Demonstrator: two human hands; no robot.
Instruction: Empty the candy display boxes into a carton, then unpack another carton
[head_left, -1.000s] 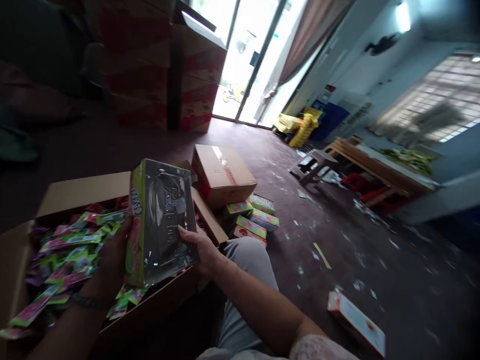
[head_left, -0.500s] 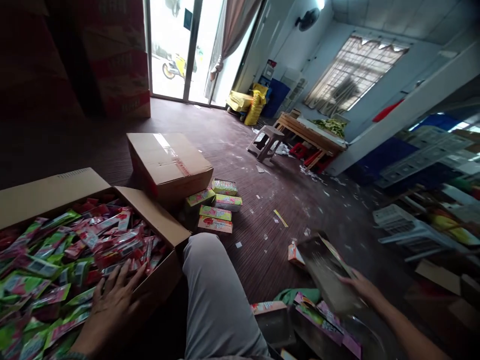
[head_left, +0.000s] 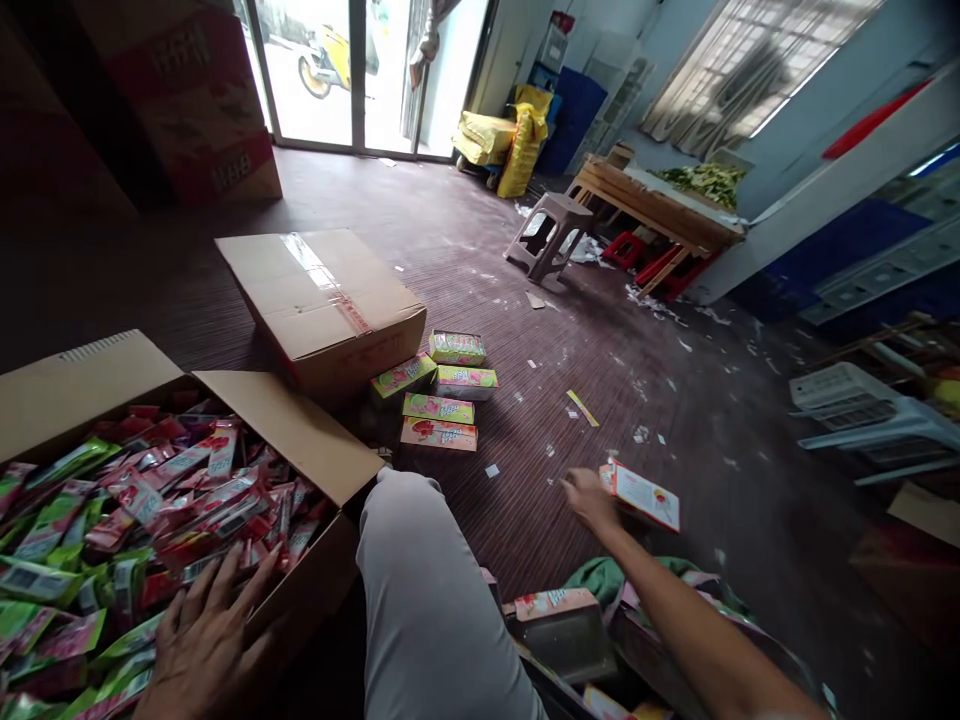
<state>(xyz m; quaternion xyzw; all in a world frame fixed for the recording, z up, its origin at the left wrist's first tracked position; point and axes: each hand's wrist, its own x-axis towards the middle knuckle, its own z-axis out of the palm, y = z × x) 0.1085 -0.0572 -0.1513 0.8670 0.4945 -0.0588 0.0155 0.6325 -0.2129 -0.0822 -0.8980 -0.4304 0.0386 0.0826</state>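
My left hand [head_left: 202, 640] lies flat, fingers spread, on the front edge of a big open cardboard box [head_left: 300, 430] that is full of pink and green sachets [head_left: 112, 530]. My right hand [head_left: 589, 497] reaches out over the floor, empty, its fingers just beside a flat white and pink carton [head_left: 645, 495] lying on the carpet. My grey-trousered knee [head_left: 427, 580] sits between the two arms. Open display boxes [head_left: 562, 630] lie under my right forearm.
A taped shut carton [head_left: 322, 305] stands ahead, with several small green and pink packs [head_left: 439, 400] stacked beside it. Further off are a plastic stool [head_left: 547, 235], a wooden bench [head_left: 652, 210], yellow sacks [head_left: 502, 135] and tall stacked cartons [head_left: 187, 100] by the glass door.
My right hand has let go of the dark-windowed display box it carried to my right and has moved forward to the flat carton on the floor. My left hand stays on the big box.
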